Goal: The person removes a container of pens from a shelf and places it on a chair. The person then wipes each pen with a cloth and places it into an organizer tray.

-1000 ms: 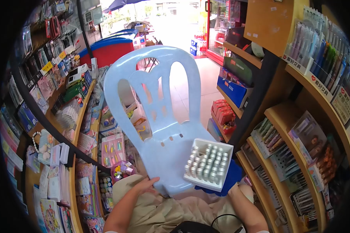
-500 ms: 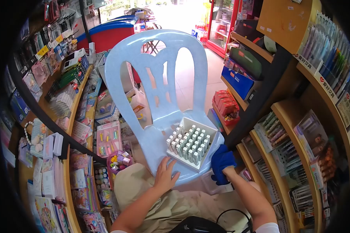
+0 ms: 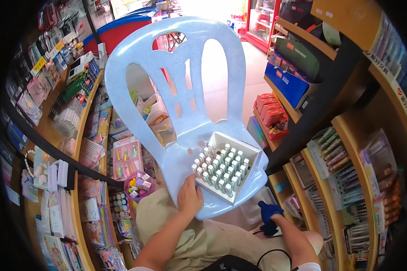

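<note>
Since the earlier frame, the left hand (image 3: 190, 198) has been brought to the 8 o'clock side of the white box (image 3: 223, 140), and the right hand (image 3: 269, 219) drawn away from the blue chair (image 3: 199, 131). The left fingers are bent; whether the box is gripped cannot be told. White-capped tubes (image 3: 215, 164) are stood in the box, set on the chair. At its 5 o'clock, the right fingers are covered by blue fabric (image 3: 270, 210); their state cannot be told.

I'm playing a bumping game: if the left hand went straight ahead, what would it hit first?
Probably the white box on the blue chair. The left hand points its fingers at the near edge and may even be touching it; depth is unclear.
</note>
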A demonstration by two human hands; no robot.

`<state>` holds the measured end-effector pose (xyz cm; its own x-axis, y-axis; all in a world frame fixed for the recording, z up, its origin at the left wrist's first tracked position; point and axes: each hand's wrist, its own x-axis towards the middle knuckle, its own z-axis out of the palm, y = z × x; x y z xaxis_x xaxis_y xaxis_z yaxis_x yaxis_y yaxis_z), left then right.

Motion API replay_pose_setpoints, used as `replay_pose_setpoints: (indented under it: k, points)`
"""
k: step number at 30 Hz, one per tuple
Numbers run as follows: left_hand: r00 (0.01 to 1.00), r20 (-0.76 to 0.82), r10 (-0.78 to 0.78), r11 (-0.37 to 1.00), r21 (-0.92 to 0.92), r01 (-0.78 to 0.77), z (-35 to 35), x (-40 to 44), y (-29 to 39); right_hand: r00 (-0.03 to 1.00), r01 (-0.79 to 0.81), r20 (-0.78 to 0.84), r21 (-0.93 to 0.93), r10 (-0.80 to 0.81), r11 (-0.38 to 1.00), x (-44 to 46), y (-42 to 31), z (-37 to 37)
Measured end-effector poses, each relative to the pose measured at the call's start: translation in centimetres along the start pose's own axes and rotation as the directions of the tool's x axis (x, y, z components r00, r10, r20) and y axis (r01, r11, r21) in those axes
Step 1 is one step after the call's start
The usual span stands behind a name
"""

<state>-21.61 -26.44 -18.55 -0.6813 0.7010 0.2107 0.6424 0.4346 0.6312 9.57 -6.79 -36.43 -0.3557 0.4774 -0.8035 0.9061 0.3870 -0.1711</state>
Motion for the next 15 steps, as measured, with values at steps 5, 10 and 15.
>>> replay_pose_setpoints:
  k: [5,10,15]
  points:
    - [1.0,-0.007,-0.018,0.994,0.104,0.018,0.6,0.4,0.4,0.997,0.017,0.077,-0.145,-0.006,0.989,3.9,1.8,4.0]
    - [0.999,-0.001,-0.044,0.987,0.152,0.044,1.2,0.5,0.0,0.975,0.213,-0.025,-0.209,-0.223,0.954,7.1,-0.3,5.3]
    - [0.997,-0.047,0.061,0.988,0.145,-0.053,1.5,0.9,-0.1,0.842,0.449,-0.2,-0.258,-0.502,0.855,6.8,-2.5,4.4]
